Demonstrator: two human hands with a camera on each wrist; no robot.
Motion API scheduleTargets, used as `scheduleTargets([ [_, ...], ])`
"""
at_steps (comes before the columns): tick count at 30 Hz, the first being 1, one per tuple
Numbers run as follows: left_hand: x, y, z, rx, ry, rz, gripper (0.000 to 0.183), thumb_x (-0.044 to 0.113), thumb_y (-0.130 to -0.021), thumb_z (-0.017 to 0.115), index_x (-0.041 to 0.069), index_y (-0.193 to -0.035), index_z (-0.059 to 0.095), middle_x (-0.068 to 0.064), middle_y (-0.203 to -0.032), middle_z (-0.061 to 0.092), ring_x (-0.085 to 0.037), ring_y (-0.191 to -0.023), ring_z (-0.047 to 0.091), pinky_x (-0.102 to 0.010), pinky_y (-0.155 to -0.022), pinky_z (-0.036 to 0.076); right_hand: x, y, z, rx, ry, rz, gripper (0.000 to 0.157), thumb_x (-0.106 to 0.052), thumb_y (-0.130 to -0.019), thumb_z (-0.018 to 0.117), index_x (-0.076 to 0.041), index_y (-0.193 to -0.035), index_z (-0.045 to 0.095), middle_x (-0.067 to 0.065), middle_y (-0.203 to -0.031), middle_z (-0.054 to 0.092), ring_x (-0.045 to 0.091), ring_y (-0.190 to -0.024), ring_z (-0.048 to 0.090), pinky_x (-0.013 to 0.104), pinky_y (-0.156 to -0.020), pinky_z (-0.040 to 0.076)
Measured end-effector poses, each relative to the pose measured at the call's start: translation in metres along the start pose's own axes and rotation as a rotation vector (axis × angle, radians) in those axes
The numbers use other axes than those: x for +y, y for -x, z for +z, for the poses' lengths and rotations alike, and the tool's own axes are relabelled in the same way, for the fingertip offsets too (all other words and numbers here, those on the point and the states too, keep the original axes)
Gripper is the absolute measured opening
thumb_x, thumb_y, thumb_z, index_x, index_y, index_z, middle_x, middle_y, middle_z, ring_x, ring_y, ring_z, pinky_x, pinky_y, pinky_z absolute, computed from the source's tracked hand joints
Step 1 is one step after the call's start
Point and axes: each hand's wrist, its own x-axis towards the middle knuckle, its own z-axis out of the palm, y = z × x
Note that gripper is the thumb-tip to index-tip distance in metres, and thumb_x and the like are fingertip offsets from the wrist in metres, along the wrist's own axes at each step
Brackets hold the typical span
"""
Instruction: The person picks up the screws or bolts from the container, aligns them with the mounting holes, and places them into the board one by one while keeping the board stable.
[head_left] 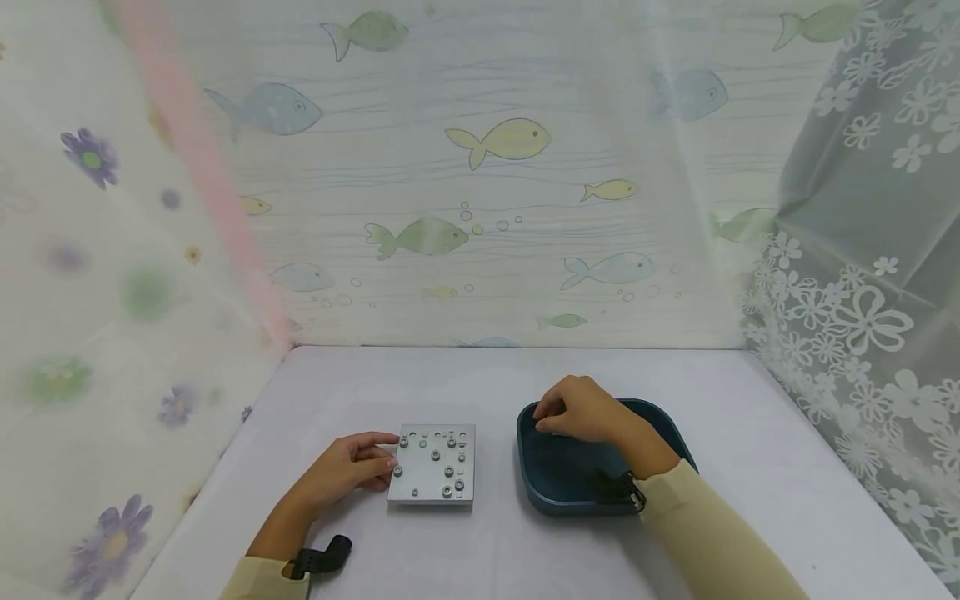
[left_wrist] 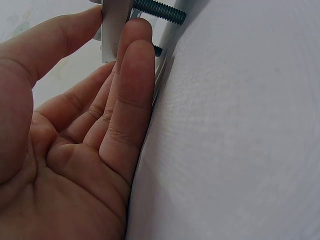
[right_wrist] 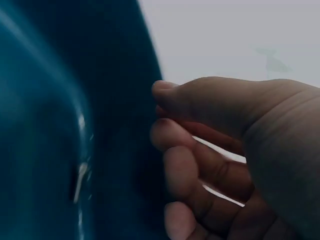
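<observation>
My left hand grips the left edge of a square silver metal plate. In the left wrist view its thumb lies on one face of the plate and fingertips lie against the other. Several socket-head screws stand in the plate, and a threaded shank sticks out beneath it. My right hand hovers inside the dark blue tray, near its left side. Its fingers are loosely bent, and nothing shows between thumb and fingertips. A small thin metal pin lies in the tray.
Both things stand on a white-covered table, the tray to the right of the plate with a gap between them. A fish-print curtain hangs behind the table, a flowered one at left and a lace one at right.
</observation>
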Motion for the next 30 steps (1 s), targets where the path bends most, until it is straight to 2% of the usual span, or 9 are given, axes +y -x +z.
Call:
scheduleTargets([
  [7, -0.002, -0.001, 0.000, -0.010, 0.012, 0.010, 0.059, 0.027, -0.094, 0.078, 0.003, -0.144, 0.057, -0.010, -0.109, 0.076, -0.022, -0.093, 0.072, -0.033, -0.079, 0.063, 0.018, 0.001, 0.001, -0.025, -0.026, 0.061, 0.015, -0.018, -0.093, 0.078, -0.011, -0.106, 0.082, -0.008, -0.085, 0.077, 0.011, -0.070, 0.068, 0.030, -0.066, 0.058],
  [13, -0.001, -0.001, 0.001, -0.001, 0.006, -0.002, 0.059, 0.028, -0.093, 0.079, 0.005, -0.143, 0.059, -0.009, -0.109, 0.076, -0.023, -0.094, 0.072, -0.033, -0.079, 0.063, 0.024, -0.001, 0.003, -0.063, -0.037, 0.121, 0.012, -0.016, -0.092, 0.079, -0.010, -0.102, 0.083, -0.005, -0.081, 0.076, 0.014, -0.059, 0.067, 0.029, -0.061, 0.058],
  [21, -0.001, -0.002, 0.001, 0.005, -0.006, -0.006, 0.060, 0.031, -0.091, 0.081, 0.006, -0.142, 0.060, -0.009, -0.109, 0.076, -0.024, -0.094, 0.073, -0.033, -0.080, 0.063, 0.019, -0.004, 0.006, -0.087, 0.043, 0.173, 0.005, -0.012, -0.091, 0.079, -0.011, -0.094, 0.084, -0.003, -0.071, 0.073, 0.014, -0.055, 0.067, 0.028, -0.056, 0.058],
  [30, -0.001, 0.000, 0.002, 0.011, -0.008, -0.010, 0.059, 0.030, -0.092, 0.080, 0.006, -0.142, 0.060, -0.009, -0.110, 0.076, -0.024, -0.094, 0.073, -0.033, -0.079, 0.063, 0.014, -0.005, 0.010, -0.092, 0.109, 0.221, 0.004, -0.008, -0.088, 0.081, -0.011, -0.090, 0.083, -0.004, -0.070, 0.072, 0.013, -0.057, 0.067, 0.028, -0.056, 0.058],
])
